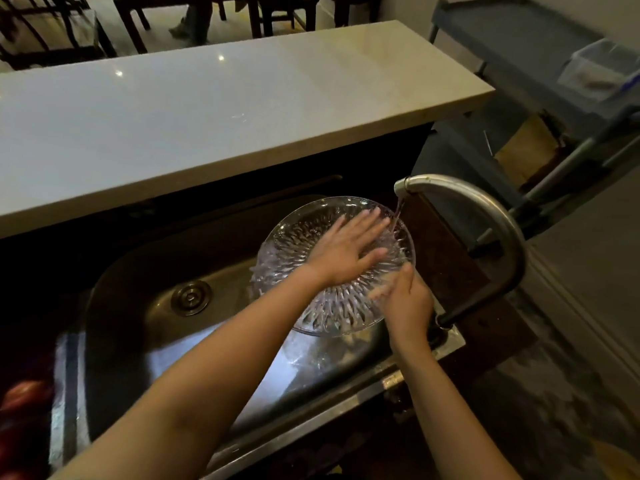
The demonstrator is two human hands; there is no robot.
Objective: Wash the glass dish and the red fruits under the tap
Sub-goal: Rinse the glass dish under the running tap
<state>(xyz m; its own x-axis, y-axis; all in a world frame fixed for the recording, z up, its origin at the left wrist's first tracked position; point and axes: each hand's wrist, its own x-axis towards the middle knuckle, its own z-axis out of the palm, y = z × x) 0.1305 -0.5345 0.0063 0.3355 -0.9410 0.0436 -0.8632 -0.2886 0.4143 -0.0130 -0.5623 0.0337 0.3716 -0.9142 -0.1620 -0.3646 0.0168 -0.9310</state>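
Resting flat inside glass dish (332, 306), left hand (346, 251); right hand (405, 299) grips rim.

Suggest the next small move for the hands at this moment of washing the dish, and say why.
Probably turn the glass dish a little with the right hand, which grips its near rim, so the flat left hand rubs a new part. The tap stream lands only near the far right rim.

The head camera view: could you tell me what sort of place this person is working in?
Most likely a home kitchen beside a dining area. A steel sink with a curved tap sits below a pale raised counter, and dark dining chairs stand beyond it.
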